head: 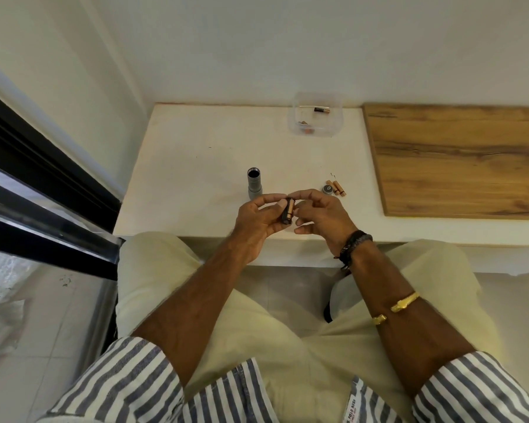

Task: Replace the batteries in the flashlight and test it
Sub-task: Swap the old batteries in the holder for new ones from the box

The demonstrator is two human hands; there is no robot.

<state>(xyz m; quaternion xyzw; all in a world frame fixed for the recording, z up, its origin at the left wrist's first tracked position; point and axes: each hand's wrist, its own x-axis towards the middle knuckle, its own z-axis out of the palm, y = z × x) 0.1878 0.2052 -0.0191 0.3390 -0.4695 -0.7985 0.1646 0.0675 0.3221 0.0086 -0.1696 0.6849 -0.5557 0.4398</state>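
A grey flashlight body (253, 183) stands upright on the white table (196, 166), its open end facing up. My left hand (258, 219) grips a black battery holder (287, 212) with a copper-and-black battery in it, just above the table's front edge. My right hand (321, 215) pinches the top of that battery with thumb and forefinger. The flashlight's end cap (327, 189) lies to the right, beside several loose batteries (336, 187).
A clear plastic container (316, 115) with a battery and small parts stands at the back of the table. A wooden board (458, 160) covers the right side. A black-framed glass door (43, 190) is at the left. My knees sit below the table edge.
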